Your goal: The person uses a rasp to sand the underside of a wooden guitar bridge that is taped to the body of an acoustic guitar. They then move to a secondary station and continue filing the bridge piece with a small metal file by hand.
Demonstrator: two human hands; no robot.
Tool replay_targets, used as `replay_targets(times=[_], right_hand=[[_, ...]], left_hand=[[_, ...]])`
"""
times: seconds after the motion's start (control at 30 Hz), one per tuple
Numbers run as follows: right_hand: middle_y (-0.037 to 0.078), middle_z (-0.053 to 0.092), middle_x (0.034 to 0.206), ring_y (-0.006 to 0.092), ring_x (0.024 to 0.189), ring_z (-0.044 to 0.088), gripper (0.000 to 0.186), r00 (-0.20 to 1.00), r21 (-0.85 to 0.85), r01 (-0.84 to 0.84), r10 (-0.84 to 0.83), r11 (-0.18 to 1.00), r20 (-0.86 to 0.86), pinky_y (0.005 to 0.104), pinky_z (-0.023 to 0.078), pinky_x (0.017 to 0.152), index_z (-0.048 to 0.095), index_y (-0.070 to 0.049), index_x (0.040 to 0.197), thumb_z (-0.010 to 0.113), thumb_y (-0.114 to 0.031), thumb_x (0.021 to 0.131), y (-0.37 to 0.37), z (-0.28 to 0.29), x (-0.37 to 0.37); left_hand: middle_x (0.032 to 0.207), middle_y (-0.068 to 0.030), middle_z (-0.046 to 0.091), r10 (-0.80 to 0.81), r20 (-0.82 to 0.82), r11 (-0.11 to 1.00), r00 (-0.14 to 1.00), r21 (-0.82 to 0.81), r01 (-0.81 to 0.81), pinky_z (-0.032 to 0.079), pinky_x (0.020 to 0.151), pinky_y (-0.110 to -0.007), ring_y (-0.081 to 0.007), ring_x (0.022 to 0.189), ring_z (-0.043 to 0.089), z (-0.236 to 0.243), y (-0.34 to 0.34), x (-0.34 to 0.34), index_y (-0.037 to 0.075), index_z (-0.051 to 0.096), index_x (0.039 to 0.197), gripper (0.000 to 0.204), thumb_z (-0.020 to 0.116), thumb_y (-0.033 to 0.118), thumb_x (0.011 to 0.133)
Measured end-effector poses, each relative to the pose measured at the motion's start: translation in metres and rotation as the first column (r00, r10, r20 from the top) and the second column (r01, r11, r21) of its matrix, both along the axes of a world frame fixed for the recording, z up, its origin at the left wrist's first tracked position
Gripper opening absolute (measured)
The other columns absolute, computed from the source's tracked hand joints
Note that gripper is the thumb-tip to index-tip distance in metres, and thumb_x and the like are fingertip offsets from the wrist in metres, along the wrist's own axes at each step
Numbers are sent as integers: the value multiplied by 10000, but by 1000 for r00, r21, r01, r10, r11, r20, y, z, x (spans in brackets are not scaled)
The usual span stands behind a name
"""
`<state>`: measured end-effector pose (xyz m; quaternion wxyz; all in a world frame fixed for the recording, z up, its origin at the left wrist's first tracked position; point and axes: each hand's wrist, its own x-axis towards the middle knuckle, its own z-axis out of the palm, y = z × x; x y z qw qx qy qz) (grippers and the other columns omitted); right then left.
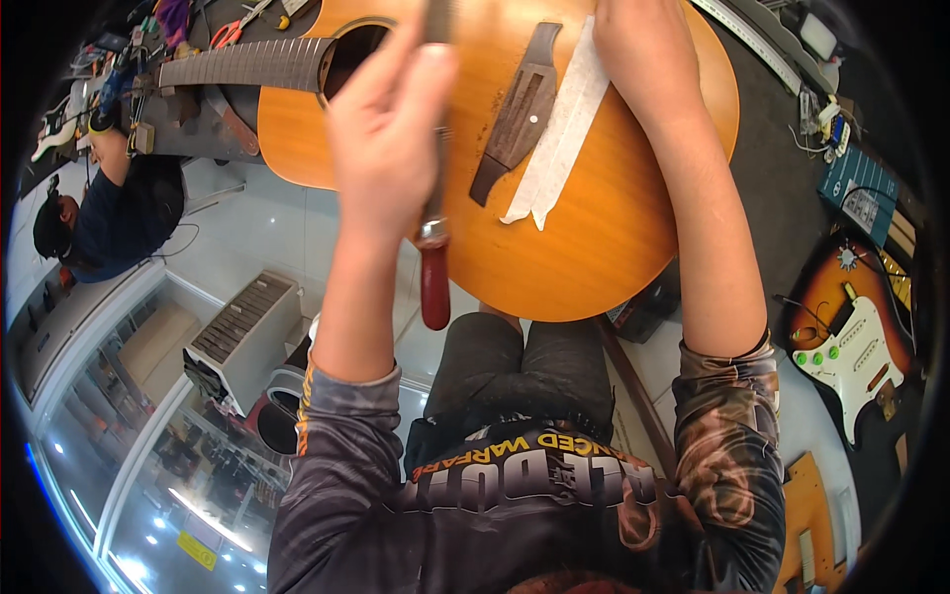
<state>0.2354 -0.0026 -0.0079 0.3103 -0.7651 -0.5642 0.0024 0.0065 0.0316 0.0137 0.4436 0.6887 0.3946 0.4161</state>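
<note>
Nearest the wearer's lap, a long steel tool with a glossy dark-red handle (pixel 434 282) is hanging handle-down from the left hand (pixel 386 129), whose grip is closing around its metal shaft, a little blurred; the far end is running out of view. Just beyond, a glossy orange-tan acoustic guitar (pixel 594 243) is lying face up on a dark grey surface (pixel 787 198). On its top, right of the tool, a dark brown wooden bridge (pixel 520 114) is sitting with its long axis slanting from lower left to upper right, and a pale white strip of tape (pixel 566 124) is running alongside. To do this well, I'd be keeping the steel under control, off the bare finish, and the other fingers out of its line. Farther up, the right hand (pixel 638 40) is hovering or resting by the strip's upper end; its fingers are leaving the frame, so I can't tell what that grip is doing. Up left, the slim fretted neck (pixel 247 65) is pointing leftward, toward red-handled pliers (pixel 228 36) lying beyond.
</note>
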Motion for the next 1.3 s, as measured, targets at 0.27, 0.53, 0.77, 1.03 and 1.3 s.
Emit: replay_targets(times=[0.27, 0.53, 0.77, 1.03, 1.3], right_hand=[[277, 639, 1384, 437, 1323, 584, 543, 1000, -95, 24, -25, 995, -6, 494, 443, 1156, 435, 4, 1596, 490, -28, 1057, 1, 9, -2], [276, 638, 1424, 418, 1352, 596, 481, 1000, -39, -3, 2, 999, -25, 460, 455, 1163, 494, 19, 1542, 495, -17, 1063, -1, 12, -3], [201, 667, 1365, 388, 1315, 616, 358, 999, -16, -29, 29, 999, -39, 426, 471, 1128, 613, -30, 1400, 589, -77, 1046, -27, 41, -39], [111, 663, 1295, 309, 1176, 627, 323, 908, -39, -394, 395, 918, 140, 405, 499, 1021, 778, -116, 1271, 660, 9, 998, -67, 11, -42], [87, 672, 1248, 319, 1140, 618, 463, 910, -81, -399, 405, 913, 93, 428, 491, 1008, 802, -147, 1224, 677, 98, 851, -80, 16, -55]], left_hand=[[593, 19, 446, 39, 705, 811, 709, -437, 390, 375, 847, -332, -92, 559, 363, 18, -7, -69, -102, 343, 1630, 673, 303, 397, 1179], [574, 17, 456, 197, 818, 716, 541, -496, 491, 385, 894, -359, -104, 544, 383, -5, -25, -88, -73, 380, 1624, 652, 291, 399, 1184], [556, 17, 452, 268, 811, 740, 520, -519, 428, 365, 892, -366, -105, 542, 366, -7, -42, -111, -59, 359, 1641, 692, 337, 444, 1166], [545, 21, 437, 311, 828, 765, 467, -510, 393, 342, 867, -360, -103, 516, 312, -16, -59, -138, -33, 392, 1634, 674, 409, 438, 1153], [544, 11, 438, 367, 799, 748, 477, -558, 359, 334, 859, -361, -107, 512, 310, -25, -74, -152, -32, 394, 1635, 680, 393, 449, 1155]])
